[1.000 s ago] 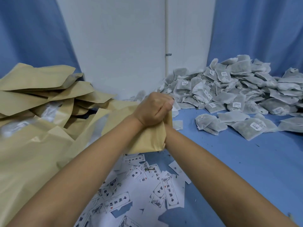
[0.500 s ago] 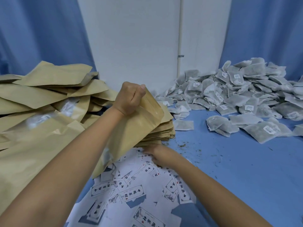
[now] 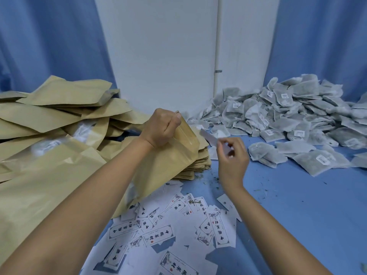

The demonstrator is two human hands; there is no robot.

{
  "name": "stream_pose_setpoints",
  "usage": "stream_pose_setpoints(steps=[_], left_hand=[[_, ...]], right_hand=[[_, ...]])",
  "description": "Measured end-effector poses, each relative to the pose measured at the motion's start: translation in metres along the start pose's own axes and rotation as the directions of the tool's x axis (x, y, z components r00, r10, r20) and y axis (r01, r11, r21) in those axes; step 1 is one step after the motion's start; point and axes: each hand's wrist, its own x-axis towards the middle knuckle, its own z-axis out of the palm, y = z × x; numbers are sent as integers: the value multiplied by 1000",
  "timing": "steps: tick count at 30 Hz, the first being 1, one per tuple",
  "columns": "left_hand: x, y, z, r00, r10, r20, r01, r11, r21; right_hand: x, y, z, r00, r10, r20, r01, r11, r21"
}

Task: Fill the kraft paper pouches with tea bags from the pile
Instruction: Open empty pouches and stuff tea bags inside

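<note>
Right hand (image 3: 232,157) risen, pinching white slip (image 3: 207,135); left hand (image 3: 158,128) grips pouch (image 3: 170,161), contents hidden

Raised tan pouch (image 3: 170,155); grey tea-bag pile (image 3: 288,116)

1. The kraft paper pouch (image 3: 174,155) in the grip of the left hand (image 3: 160,128) is plain tan brown, with a paler glossy band near its mouth.
2. The heap of pouches (image 3: 59,108) has the same tan colour; some show a whitish window.
3. The tea bags (image 3: 288,116) are grey-green, many with a small white tag printed in dark.
4. The paper slip (image 3: 208,136) pinched by the right hand (image 3: 232,155) is white.
5. The labels (image 3: 158,235) are white, with black characters, a thin dark frame and a small red seal.
6. The bench (image 3: 297,205) is blue, speckled with dark green crumbs (image 3: 216,181).
7. The curtains (image 3: 39,46) are blue; the wall (image 3: 164,56) is white.
</note>
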Motion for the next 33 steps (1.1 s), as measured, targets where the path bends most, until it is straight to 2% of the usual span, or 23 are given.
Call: stream_pose_setpoints(steps=[2,4,6,8,9,11,12,13,14,15,16,17,18,19,20,21,22,23,24,26,28,30,33], left_hand=[[0,4,3,1000,14,-3,-14,1000,10],[0,9,7,1000,27,-16,-27,999,-16],[3,19,12,999,37,-35,-40,996,-86],[7,29,17,998,28,-58,-36,987,-157],[8,33,19,998,24,-63,-35,983,-179],[7,35,20,998,44,-53,-53,980,-189],[6,33,19,998,46,-43,-53,982,-182],[4,30,16,999,34,-34,-40,985,-168],[3,26,13,999,15,-32,-20,989,-149],[2,22,9,999,-11,-35,6,992,-130],[2,19,6,999,-40,-37,35,993,-116],[2,16,4,997,-70,-44,65,991,-117],[2,14,2,994,-95,-56,86,987,-139],[3,13,1,991,-112,-72,99,980,-173],[4,14,1,989,-119,-83,101,975,-199],[7,16,2,990,-112,-86,91,973,-213],[9,19,4,993,-81,-81,63,977,-201],[10,24,7,997,-32,-71,19,985,-173],[11,30,13,998,44,-47,-50,989,-136],[8,42,28,980,193,55,-187,976,-110],[8,53,37,969,197,150,-175,973,-148],[12,57,38,960,196,201,-162,971,-173],[11,56,37,889,347,299,-312,937,-159]], right_hand=[[18,-23,6,989,-134,70,130,990,59],[31,-44,28,911,-147,386,139,989,48],[35,-64,53,747,55,662,-29,998,-51],[35,-69,65,576,289,765,-264,951,-160],[35,-67,64,490,367,791,-254,928,-273],[37,-58,54,284,459,842,-87,887,-454],[38,-58,47,212,443,871,-26,893,-448],[38,-58,44,187,346,919,-45,938,-344],[39,-64,39,248,195,949,-127,978,-167],[40,-68,36,409,61,910,-179,984,15],[43,-66,33,599,38,800,-258,955,147],[45,-58,30,746,105,658,-330,916,227],[47,-47,26,820,196,537,-355,911,211],[47,-39,21,819,290,496,-388,915,107],[44,-32,17,731,388,561,-462,887,-13],[40,-27,17,557,471,684,-599,798,-62],[36,-26,17,369,482,795,-759,649,-42],[35,-29,18,263,445,856,-872,490,13],[36,-33,21,212,392,895,-927,371,58],[43,-41,27,215,362,907,-960,248,129],[54,-48,28,207,379,902,-976,149,161],[62,-51,26,171,372,912,-984,102,143],[69,-49,20,108,364,925,-993,84,83]])
